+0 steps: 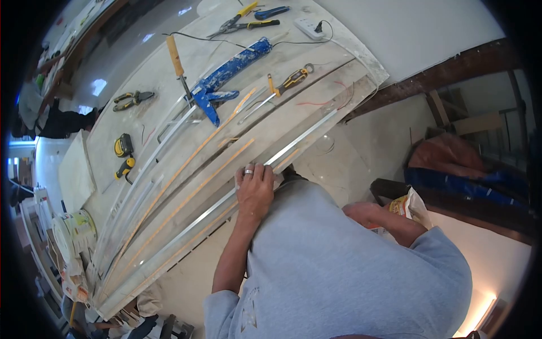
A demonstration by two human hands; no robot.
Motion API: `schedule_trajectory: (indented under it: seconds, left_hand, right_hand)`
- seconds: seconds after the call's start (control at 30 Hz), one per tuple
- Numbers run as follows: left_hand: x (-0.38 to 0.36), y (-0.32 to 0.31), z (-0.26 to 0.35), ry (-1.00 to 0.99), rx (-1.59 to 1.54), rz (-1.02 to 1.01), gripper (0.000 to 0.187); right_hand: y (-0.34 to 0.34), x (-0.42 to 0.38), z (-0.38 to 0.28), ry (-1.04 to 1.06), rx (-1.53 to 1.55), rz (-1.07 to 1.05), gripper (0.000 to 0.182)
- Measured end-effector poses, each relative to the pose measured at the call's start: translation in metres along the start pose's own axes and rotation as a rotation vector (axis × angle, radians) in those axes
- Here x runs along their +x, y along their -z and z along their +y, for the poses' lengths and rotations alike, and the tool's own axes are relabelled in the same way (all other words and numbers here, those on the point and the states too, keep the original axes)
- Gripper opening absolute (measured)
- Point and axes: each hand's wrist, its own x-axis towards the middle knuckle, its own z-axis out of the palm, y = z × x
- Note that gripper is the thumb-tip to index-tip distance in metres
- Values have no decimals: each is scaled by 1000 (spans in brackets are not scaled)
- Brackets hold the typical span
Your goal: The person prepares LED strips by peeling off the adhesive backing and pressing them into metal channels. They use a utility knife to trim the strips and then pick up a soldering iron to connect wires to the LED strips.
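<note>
My left hand (pixel 257 187), with a ring on one finger, is closed over a long silvery metal strip (pixel 305 137) along the near edge of the workbench (pixel 316 85). Its fingers curl over the strip from the near side. Low on my right, my right hand (pixel 361 214) reaches beside a white, red and yellow plastic bag (pixel 415 206); its fingers are hidden. Beyond my left hand, thin yellow-orange strips (pixel 195 155) and a pale metal profile (pixel 183 121) lie lengthwise on the bench.
Across the bench lie a blue caulking gun (pixel 234 68), a wooden-handled tool (pixel 175 55), pliers (pixel 134 100), a tape measure (pixel 122 145), screwdrivers (pixel 293 78) and a power strip (pixel 309 28). A bucket (pixel 84 229) stands at left. Another person (pixel 48 113) is at far left.
</note>
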Motion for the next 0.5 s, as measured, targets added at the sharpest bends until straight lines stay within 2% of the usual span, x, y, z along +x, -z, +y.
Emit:
schedule_trajectory:
  seconds: [0.13, 0.27, 0.33, 0.37, 0.43, 0.5]
  left_hand:
    - [4, -1, 2, -31, 7, 5, 16]
    - [1, -6, -3, -58, 70, -58, 18]
    - [5, -1, -2, -76, 52, -8, 18]
    - [5, 4, 0, -80, 53, -6, 18]
    - [7, 31, 12, -3, -106, 21, 21]
    - [8, 57, 18, -4, -154, 15, 22]
  right_hand:
    - [-12, 3, 5, -33, 94, 41, 51]
    - [-17, 1, 6, -48, 180, 78, 48]
    - [-17, -1, 5, -52, 145, 199, 44]
    - [-11, -5, 7, -52, 146, 204, 44]
    - [42, -34, -25, -222, -3, 296, 34]
    - [43, -24, 5, -40, -76, 833, 37]
